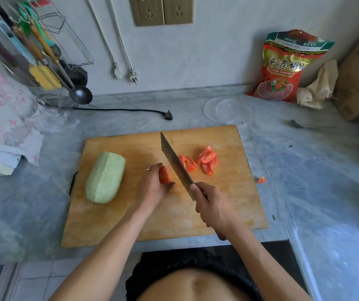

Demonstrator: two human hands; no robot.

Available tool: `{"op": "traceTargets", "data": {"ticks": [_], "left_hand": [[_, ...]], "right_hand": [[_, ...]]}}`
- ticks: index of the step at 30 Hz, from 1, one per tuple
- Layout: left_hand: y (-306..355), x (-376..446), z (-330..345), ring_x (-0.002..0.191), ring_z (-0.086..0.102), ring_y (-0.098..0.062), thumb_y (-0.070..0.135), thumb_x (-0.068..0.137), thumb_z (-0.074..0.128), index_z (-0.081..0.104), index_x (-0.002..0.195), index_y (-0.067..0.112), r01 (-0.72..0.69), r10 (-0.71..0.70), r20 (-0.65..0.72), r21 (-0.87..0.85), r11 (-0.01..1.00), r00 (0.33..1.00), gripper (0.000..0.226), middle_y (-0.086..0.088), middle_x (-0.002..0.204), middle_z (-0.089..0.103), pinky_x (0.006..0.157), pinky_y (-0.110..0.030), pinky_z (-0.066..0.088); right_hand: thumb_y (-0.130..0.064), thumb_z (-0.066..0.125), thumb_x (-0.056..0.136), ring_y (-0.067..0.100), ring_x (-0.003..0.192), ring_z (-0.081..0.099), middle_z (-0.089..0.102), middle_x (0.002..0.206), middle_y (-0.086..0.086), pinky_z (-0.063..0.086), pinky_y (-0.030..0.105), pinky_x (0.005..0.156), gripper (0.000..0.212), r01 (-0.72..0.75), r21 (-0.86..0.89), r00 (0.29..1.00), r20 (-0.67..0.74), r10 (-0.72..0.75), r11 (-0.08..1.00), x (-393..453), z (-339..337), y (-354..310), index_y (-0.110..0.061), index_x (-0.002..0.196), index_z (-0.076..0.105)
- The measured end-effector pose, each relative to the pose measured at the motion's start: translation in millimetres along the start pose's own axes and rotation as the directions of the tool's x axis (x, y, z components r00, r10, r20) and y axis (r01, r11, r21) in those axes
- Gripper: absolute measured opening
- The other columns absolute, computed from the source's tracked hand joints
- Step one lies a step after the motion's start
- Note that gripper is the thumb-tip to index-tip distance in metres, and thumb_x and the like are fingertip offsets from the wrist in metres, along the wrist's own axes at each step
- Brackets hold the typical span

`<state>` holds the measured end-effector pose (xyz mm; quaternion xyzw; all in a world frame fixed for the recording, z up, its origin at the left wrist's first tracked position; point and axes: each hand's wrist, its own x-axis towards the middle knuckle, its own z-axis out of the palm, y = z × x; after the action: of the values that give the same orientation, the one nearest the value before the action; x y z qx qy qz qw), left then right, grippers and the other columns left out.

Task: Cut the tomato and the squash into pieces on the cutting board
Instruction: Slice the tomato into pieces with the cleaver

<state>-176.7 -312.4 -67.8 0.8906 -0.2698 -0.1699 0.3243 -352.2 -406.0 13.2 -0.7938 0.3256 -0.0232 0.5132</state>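
several red tomato pieces (207, 160) lie cut on the wooden cutting board (228, 205), the left hand (152, 187) pinches one last tomato chunk (164, 175), the right hand (214, 208) grips the cleaver (175, 164), and the peeled squash (105, 177) sits whole, uncut.

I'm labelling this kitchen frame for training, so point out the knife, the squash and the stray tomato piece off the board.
knife (175, 165), head view, middle of the blade's flat side.
squash (105, 177), head view, centre of its peeled top.
stray tomato piece (261, 180), head view, its red middle, on the counter.
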Motion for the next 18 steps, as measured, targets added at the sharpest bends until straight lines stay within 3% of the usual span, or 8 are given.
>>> {"op": "traceTargets", "data": {"ticks": [5, 9, 13, 18], "left_hand": [[-11, -1, -5, 0.109, 0.058, -0.027, 0.031, 0.067, 0.089, 0.064, 0.117, 0.012, -0.065, 0.064, 0.051, 0.031, 0.997, 0.997, 0.059, -0.009, 0.113, 0.065, 0.087, -0.029, 0.044], [-11, -6, -4, 0.111, 0.057, -0.029, 0.019, 0.070, 0.087, 0.063, 0.121, 0.006, -0.120, 0.111, 0.100, 0.089, 0.989, 0.989, 0.058, -0.012, 0.118, 0.062, 0.087, -0.025, 0.042], [-12, -6, -2, 0.098, 0.063, -0.024, 0.016, 0.073, 0.084, 0.067, 0.108, 0.013, -0.071, 0.071, 0.009, -0.026, 0.997, 0.997, 0.039, -0.007, 0.103, 0.066, 0.083, -0.033, 0.052], [-7, 6, -4, 0.094, 0.067, -0.020, 0.010, 0.077, 0.077, 0.063, 0.110, 0.025, -0.013, 0.007, -0.072, -0.087, 0.996, 0.997, 0.039, 0.004, 0.099, 0.069, 0.078, -0.033, 0.055]], "right_hand": [[-0.040, 0.038, 0.104, 0.020, 0.052, 0.043, 0.059, 0.076, 0.028, 0.043, 0.044, 0.046, 0.044, -0.014, 0.024, 1.000, -0.015, 0.015, 1.000, 2, 7, 0, -0.003, 0.096, 0.060], [-0.041, 0.038, 0.104, 0.021, 0.052, 0.047, 0.061, 0.077, 0.025, 0.046, 0.044, 0.048, 0.043, -0.029, 0.013, 0.999, -0.018, 0.029, 0.999, 5, 8, -1, -0.005, 0.102, 0.062], [-0.041, 0.039, 0.104, 0.020, 0.053, 0.047, 0.062, 0.077, 0.024, 0.047, 0.042, 0.050, 0.044, -0.023, -0.003, 1.000, -0.019, 0.023, 1.000, 7, 9, -4, -0.003, 0.101, 0.061], [-0.041, 0.038, 0.104, 0.018, 0.051, 0.045, 0.062, 0.076, 0.024, 0.045, 0.041, 0.047, 0.043, -0.013, -0.009, 1.000, 0.005, 0.013, 1.000, 8, 10, -8, -0.006, 0.096, 0.060]]}}
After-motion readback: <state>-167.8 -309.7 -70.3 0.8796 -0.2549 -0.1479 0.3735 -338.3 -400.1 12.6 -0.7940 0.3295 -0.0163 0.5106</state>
